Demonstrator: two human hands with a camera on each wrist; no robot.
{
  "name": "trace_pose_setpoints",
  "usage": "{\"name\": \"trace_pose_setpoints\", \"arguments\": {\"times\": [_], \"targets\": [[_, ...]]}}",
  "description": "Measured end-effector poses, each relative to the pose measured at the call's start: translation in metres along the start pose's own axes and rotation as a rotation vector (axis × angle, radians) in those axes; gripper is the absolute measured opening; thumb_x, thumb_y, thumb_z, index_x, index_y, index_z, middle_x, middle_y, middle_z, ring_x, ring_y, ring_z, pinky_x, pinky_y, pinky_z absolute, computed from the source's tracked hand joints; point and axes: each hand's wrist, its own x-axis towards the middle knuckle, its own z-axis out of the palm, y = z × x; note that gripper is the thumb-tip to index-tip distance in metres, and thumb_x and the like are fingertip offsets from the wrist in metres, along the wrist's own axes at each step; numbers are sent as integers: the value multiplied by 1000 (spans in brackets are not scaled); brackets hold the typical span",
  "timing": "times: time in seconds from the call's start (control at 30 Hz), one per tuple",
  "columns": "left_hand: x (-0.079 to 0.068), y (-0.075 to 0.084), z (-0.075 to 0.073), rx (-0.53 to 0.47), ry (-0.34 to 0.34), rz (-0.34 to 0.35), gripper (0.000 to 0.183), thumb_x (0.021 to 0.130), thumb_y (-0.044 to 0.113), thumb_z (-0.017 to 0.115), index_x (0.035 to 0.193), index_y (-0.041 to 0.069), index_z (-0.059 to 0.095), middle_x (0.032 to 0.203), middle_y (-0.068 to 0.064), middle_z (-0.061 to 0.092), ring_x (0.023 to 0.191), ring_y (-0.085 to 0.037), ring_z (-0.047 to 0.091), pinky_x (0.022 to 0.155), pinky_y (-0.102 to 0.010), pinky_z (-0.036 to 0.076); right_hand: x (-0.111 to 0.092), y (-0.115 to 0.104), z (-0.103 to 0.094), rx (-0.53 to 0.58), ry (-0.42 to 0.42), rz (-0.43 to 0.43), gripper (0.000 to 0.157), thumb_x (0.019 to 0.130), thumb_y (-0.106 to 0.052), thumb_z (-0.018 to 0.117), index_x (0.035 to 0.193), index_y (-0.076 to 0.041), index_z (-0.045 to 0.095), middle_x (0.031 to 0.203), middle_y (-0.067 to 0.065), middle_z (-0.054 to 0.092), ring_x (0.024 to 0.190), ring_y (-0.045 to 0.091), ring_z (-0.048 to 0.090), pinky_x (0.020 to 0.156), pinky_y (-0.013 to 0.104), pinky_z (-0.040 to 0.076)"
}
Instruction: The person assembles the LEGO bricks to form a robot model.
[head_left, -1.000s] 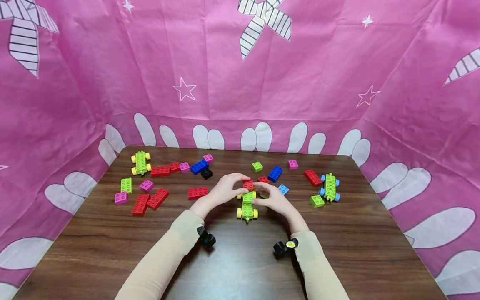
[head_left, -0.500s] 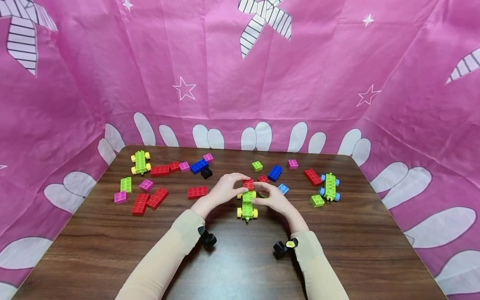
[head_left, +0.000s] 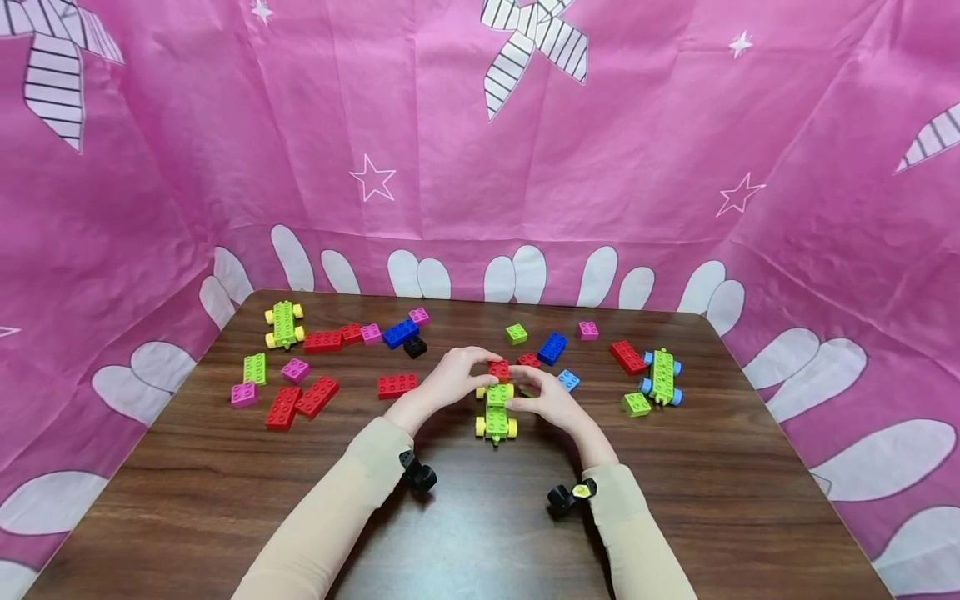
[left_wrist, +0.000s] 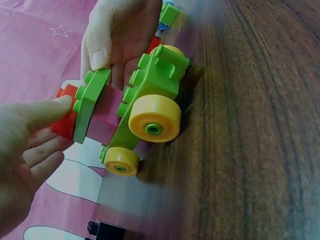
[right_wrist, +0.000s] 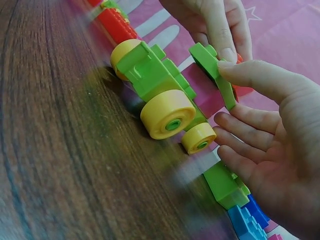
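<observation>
A toy car base (head_left: 496, 422), green with yellow wheels (left_wrist: 155, 119), stands on the table at the centre. On its far end sits a pink brick (left_wrist: 103, 116), topped by a thin green brick (right_wrist: 214, 73) that overhangs it. A red brick (head_left: 497, 370) is uppermost, on the far part of the green one. My left hand (head_left: 447, 377) pinches the red brick, thumb on its near side. With thumb and fingers, my right hand (head_left: 547, 397) pinches the thin green brick by its right end. Part of the red brick hides behind the fingers.
Red bricks (head_left: 396, 385), pink bricks and a yellow-wheeled base (head_left: 284, 325) lie to the left. A black brick (head_left: 415, 347) lies beyond my left hand. On the right are blue bricks (head_left: 552, 348), green bricks (head_left: 637, 405) and a blue-wheeled base (head_left: 662, 377). A pink cloth hangs behind the table.
</observation>
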Motion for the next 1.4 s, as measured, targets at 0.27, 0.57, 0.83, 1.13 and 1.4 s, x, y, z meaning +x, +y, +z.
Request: {"name": "trace_pose_setpoints", "arguments": {"times": [0.27, 0.57, 0.83, 1.13, 1.4], "targets": [[3, 3, -2, 0, -29, -51, 35, 91, 21, 66, 124, 9, 65, 126, -8, 64, 121, -24, 56, 104, -42, 43, 5, 14, 1, 7, 11, -5, 56, 87, -8, 69, 136, 8, 46, 137, 26, 50, 128, 39, 47, 110, 52, 34], [6, 3, -6, -16, -54, -67, 34, 89, 20, 69, 121, 9, 67, 123, -7, 66, 120, -24, 57, 103, -43, 45, 13, 33, 1, 10, 19, -3, 58, 87, -15, 71, 136, 4, 47, 138, 23, 51, 128, 37, 48, 110, 52, 34], [8, 6, -9, -48, -76, -111, 34, 88, 19, 71, 120, 10, 68, 123, -8, 66, 118, -25, 58, 101, -42, 46, 13, 35, 0, -5, 16, -14, 58, 87, -13, 70, 137, 6, 46, 138, 24, 50, 129, 37, 47, 109, 52, 35], [9, 5, -8, -54, -62, -120, 33, 86, 18, 72, 119, 10, 69, 122, -7, 67, 118, -24, 59, 101, -42, 47, 13, 35, 1, -4, 22, -4, 59, 87, -15, 71, 137, 4, 46, 139, 23, 50, 128, 37, 47, 110, 52, 34], [9, 5, -7, -61, -43, -125, 32, 85, 16, 73, 117, 11, 71, 119, -7, 69, 115, -24, 61, 99, -41, 48, 13, 35, 0, -1, 16, -5, 60, 87, -16, 71, 137, 4, 46, 139, 23, 50, 128, 38, 48, 110, 53, 34]]}}
